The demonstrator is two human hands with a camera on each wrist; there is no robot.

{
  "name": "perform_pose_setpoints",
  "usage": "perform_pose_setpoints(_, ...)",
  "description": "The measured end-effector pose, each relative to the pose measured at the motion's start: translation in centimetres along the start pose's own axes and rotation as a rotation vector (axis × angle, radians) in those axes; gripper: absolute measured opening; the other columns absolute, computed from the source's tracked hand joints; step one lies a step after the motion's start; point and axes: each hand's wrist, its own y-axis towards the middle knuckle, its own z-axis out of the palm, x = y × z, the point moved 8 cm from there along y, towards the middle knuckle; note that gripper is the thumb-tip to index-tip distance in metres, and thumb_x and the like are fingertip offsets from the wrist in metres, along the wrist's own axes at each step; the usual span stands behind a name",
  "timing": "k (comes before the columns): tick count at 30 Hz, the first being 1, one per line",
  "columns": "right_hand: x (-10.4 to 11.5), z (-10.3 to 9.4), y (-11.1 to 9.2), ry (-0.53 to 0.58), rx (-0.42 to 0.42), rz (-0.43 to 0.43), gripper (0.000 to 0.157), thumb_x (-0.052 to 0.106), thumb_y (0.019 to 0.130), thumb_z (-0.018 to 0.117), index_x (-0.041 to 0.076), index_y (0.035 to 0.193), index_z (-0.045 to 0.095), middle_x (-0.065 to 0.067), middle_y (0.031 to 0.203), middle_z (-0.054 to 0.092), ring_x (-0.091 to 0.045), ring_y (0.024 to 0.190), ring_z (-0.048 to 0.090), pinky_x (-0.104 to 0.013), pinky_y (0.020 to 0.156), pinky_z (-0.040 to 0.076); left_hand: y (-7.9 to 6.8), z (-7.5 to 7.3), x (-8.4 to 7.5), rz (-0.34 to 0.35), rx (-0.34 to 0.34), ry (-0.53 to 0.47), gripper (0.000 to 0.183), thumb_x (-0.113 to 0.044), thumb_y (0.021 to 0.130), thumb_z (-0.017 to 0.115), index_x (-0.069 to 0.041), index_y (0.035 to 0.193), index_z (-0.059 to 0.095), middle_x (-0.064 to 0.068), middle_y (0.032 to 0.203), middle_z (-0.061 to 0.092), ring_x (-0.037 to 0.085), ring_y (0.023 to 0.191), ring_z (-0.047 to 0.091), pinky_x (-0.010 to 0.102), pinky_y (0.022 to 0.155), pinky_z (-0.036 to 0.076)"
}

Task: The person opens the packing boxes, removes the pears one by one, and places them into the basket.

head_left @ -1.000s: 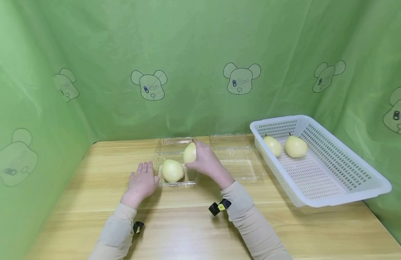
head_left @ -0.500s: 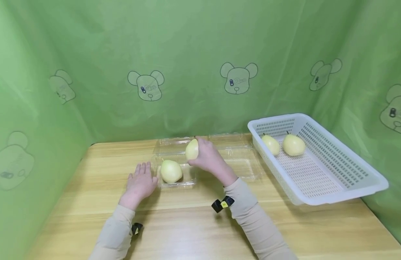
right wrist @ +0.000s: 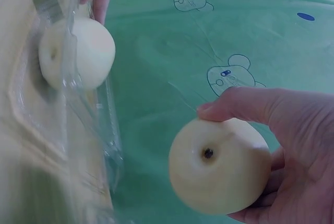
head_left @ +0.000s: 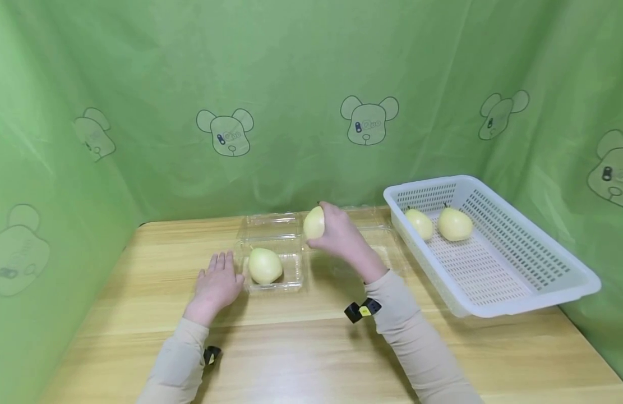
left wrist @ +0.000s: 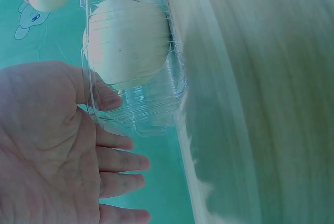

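My right hand [head_left: 338, 231] grips a pale yellow pear [head_left: 314, 223], raised above the line between two clear plastic clamshell boxes. In the right wrist view the thumb lies across this pear [right wrist: 216, 169], its dark blossom end facing the camera, with fingers curled beneath. A second pear [head_left: 265, 266] sits in the left clamshell box [head_left: 292, 272], stem toward the back. Beside that box my left hand [head_left: 219, 286] lies with fingers straight, the thumb at the box's wall in the left wrist view. Another clear clamshell box [head_left: 387, 241] stands to the right, partly behind my right hand.
A white slotted plastic basket [head_left: 523, 310] stands at the right, holding two pears [head_left: 455, 224] near its back end. Green curtains [head_left: 301, 174] with bear prints enclose the wooden table [head_left: 291, 359] at the back and sides. The clamshell lids stand open toward the back curtain.
My right hand has lifted the pear up and to the right, away from the left box. My left hand stays beside that box. The view has shifted slightly.
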Motion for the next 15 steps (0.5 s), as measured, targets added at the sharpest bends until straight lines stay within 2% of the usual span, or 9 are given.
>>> perform_pose_setpoints(15,-1.6,-4.4,-0.5,-0.085,-0.036,0.028,0.099,0.026,0.066,0.083,-0.007,0.145,0.033,-0.031,0.139,0.048,-0.048,0.126,0.048,-0.061,0.102,0.045,0.0,-0.1,0.0,0.004,0.001,-0.007,0.068,-0.031,0.099,0.035,0.003,0.154,0.013,0.026,0.16,0.015,0.045,0.149,0.01,0.067,0.118,0.014)
